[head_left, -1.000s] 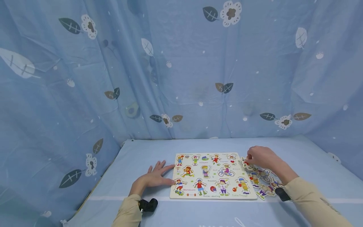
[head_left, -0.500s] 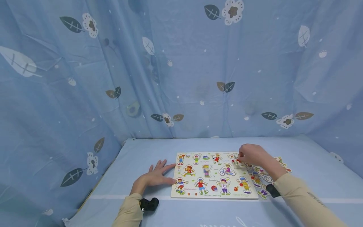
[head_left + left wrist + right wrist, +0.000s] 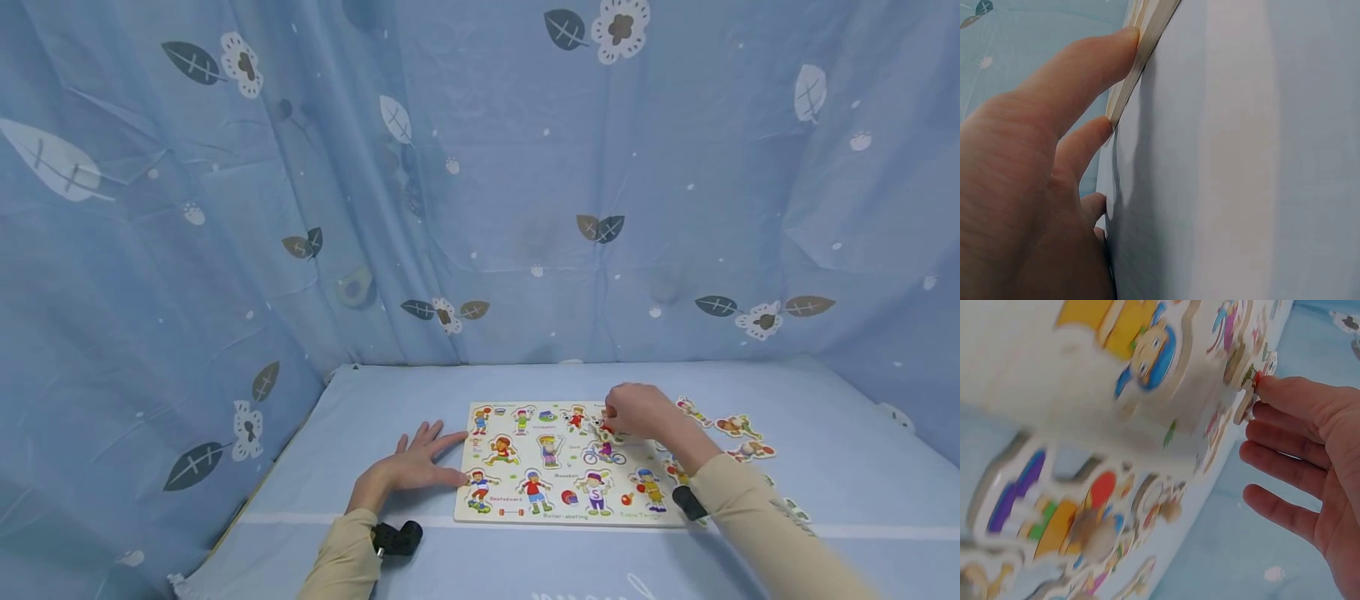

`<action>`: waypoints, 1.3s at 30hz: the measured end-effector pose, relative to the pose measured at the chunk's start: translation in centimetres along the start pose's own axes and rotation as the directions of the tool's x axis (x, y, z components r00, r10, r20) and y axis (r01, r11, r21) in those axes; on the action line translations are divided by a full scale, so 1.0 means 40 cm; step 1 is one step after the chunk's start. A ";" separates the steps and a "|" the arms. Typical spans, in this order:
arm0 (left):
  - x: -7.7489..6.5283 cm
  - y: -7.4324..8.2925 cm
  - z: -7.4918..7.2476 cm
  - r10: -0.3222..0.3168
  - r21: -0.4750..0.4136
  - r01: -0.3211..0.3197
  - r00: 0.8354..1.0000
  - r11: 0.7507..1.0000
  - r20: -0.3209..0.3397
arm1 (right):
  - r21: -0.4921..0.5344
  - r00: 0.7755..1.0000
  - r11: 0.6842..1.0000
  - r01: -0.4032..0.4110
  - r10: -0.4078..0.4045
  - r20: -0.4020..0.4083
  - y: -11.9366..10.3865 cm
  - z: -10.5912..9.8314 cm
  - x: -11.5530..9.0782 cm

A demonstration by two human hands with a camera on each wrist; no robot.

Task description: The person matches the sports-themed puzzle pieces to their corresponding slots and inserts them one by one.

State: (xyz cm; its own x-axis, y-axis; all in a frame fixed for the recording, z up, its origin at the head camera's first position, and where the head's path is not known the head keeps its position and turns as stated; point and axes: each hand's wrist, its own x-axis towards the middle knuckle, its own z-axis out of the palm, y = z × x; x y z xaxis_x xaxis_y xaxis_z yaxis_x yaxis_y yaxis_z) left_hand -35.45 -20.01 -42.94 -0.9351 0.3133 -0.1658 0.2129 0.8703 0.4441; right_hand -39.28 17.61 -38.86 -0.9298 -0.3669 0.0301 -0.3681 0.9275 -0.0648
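Head view, puzzle board lettered "Skateboard", "Roller-skating"

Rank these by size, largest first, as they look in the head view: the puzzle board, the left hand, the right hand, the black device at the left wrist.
1. Puzzle board
2. Left hand and right hand, too alike to rank
3. Black device

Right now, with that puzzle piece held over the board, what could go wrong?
The piece, pinched by the right hand above the board, might slip or land askew. The board could slide, since the left hand only touches its edge. The right sleeve, close to loose pieces, may knock some.
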 end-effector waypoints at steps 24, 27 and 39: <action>-0.008 0.003 -0.002 -0.001 -0.013 0.001 1.000 1.000 -0.002 | 0.198 0.997 0.980 -0.029 0.014 0.078 -0.069 0.024 0.010; -0.006 0.000 0.000 -0.001 -0.009 0.001 1.000 1.000 -0.001 | 0.211 0.995 0.977 -0.032 0.011 0.098 -0.071 0.025 0.008; -0.004 0.001 -0.001 -0.003 -0.001 0.003 1.000 1.000 -0.001 | 0.219 0.993 0.971 -0.094 0.075 0.091 -0.081 0.033 0.012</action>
State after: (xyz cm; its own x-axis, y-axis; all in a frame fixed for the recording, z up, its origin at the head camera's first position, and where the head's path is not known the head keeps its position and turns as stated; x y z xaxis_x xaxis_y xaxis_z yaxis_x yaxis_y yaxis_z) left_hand -35.31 -20.04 -42.88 -0.9358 0.3107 -0.1664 0.2102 0.8710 0.4441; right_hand -38.56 14.35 -39.94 -0.9514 -0.3009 -0.0656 -0.2713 0.9196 -0.2840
